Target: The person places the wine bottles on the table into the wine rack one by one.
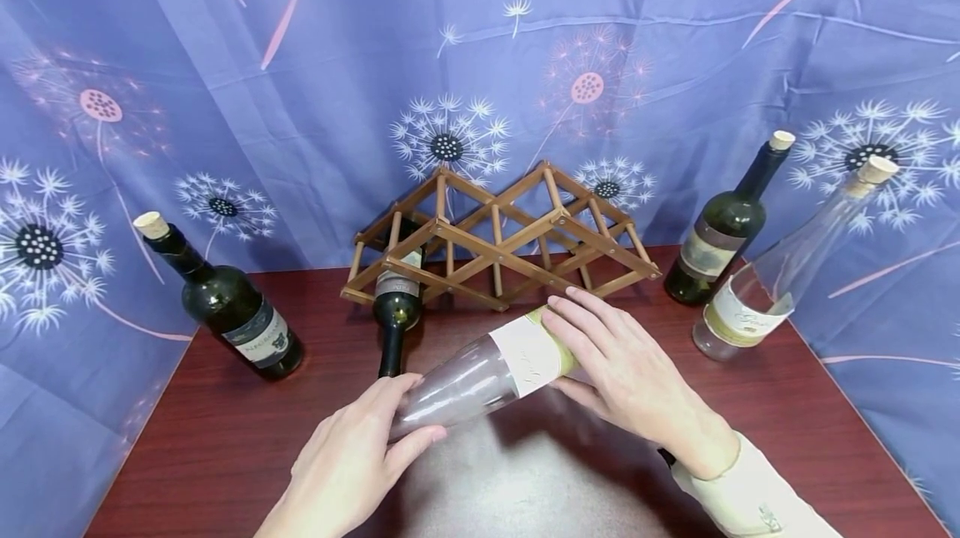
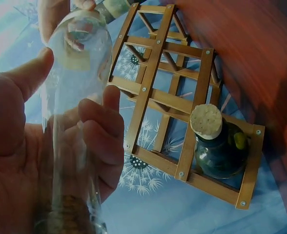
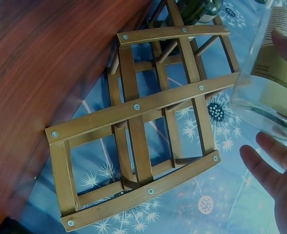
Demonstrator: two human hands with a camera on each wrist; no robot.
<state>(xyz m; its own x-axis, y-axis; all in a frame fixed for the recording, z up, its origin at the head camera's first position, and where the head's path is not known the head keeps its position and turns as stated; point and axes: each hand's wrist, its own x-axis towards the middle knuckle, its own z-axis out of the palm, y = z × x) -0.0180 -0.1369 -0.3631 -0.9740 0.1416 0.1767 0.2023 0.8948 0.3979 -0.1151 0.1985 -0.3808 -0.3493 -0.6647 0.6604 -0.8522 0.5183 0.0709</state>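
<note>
A clear wine bottle (image 1: 457,380) with a white and yellow-green label is held slantwise above the table. My left hand (image 1: 348,446) grips its narrow neck end, thumb on one side and fingers curled round the other. At the base end, my right hand (image 1: 618,355) touches the label with fairly straight fingers; in the right wrist view two fingers stand apart from the glass. Behind the hands, a wooden wine rack (image 1: 498,251) stands on the table. In its left end lies a dark green wine bottle (image 1: 397,309), its neck toward me and its cork (image 2: 206,121) visible.
A dark corked bottle (image 1: 243,317) stands on the left of the reddish-brown table (image 1: 225,455). At the right, another dark corked bottle (image 1: 716,238) stands next to a clear corked bottle (image 1: 750,305). Behind the rack hangs a blue curtain (image 1: 337,105) with dandelion prints.
</note>
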